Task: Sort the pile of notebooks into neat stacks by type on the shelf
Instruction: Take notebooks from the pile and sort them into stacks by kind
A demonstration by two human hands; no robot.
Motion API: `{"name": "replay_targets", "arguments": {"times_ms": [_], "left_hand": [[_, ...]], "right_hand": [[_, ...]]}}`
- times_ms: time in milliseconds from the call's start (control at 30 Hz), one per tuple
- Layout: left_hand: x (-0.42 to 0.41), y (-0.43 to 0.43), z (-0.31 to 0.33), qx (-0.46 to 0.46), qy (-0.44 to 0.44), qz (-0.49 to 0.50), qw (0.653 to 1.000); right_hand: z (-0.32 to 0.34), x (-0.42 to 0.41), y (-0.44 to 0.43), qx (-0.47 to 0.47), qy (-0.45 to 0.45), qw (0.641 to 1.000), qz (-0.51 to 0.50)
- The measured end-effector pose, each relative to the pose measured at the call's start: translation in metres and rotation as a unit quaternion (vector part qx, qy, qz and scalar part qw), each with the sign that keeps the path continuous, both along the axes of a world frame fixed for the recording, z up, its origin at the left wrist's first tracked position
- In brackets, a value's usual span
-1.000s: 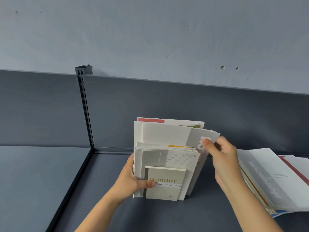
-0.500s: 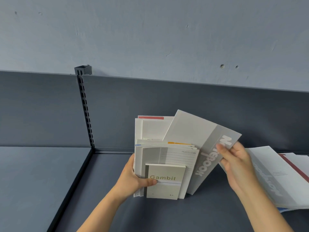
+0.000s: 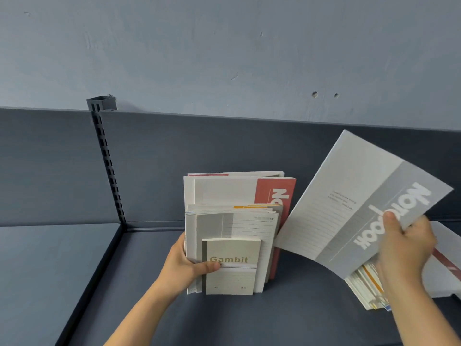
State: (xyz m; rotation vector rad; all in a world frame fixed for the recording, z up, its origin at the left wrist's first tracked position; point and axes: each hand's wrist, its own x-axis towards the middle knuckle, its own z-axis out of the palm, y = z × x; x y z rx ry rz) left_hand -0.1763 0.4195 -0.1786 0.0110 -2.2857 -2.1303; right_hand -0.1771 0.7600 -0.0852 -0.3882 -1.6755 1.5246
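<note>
**Sorting status: one flat stack begun, upright bundle not yet separated**

We judge the task to be partly done. At the right of the shelf a flat stack of notebooks lies partly hidden behind the right forearm. Its edges are fanned rather than squared, and we cannot tell whether it holds one type only.

In the centre, an upright bundle stands on its lower edges on the shelf. It mixes at least three formats:

- the small Gambit notebook at the front
- mid-size lined notebooks behind it
- large notebooks at the back, among them a red notebook

We consider this bundle the main work left, along with squaring the flat stack.

**Hand pose**

The left hand grips the bundle at its left edge. The thumb lies across the Gambit cover; the fingers pass behind the bundle and are hidden. The left forearm enters from the lower centre.

The right hand pinches the grey notebook near its lower right edge, thumb on the printed cover and fingers curled behind it. The grey notebook is held in the air, tilted to the right, above the flat stack. Its lower edge bows under its own weight. Its lower left corner sits just beside the red notebook; we cannot tell whether they touch
</note>
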Motion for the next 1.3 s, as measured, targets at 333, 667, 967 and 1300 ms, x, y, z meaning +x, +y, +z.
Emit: {"name": "replay_targets", "arguments": {"times_ms": [333, 667, 967, 1300], "left_hand": [[0.001, -0.002, -0.001, 0.002, 0.010, -0.004, 1.000], [0.004, -0.004, 0.007, 0.004, 0.019, -0.054, 0.998], [0.009, -0.001, 0.008, 0.004, 0.021, -0.019, 1.000], [0.003, -0.001, 0.006, 0.009, 0.000, -0.041, 0.999]], "right_hand": [[0.001, 0.003, 0.013, -0.048, 0.029, 0.993, -0.102], [-0.037, -0.023, -0.056, -0.064, -0.088, 0.975, 0.194], [-0.021, -0.022, -0.107, -0.188, -0.138, 0.869, 0.437], [-0.028, -0.005, -0.088, -0.021, -0.059, 0.925, 0.375]]}}
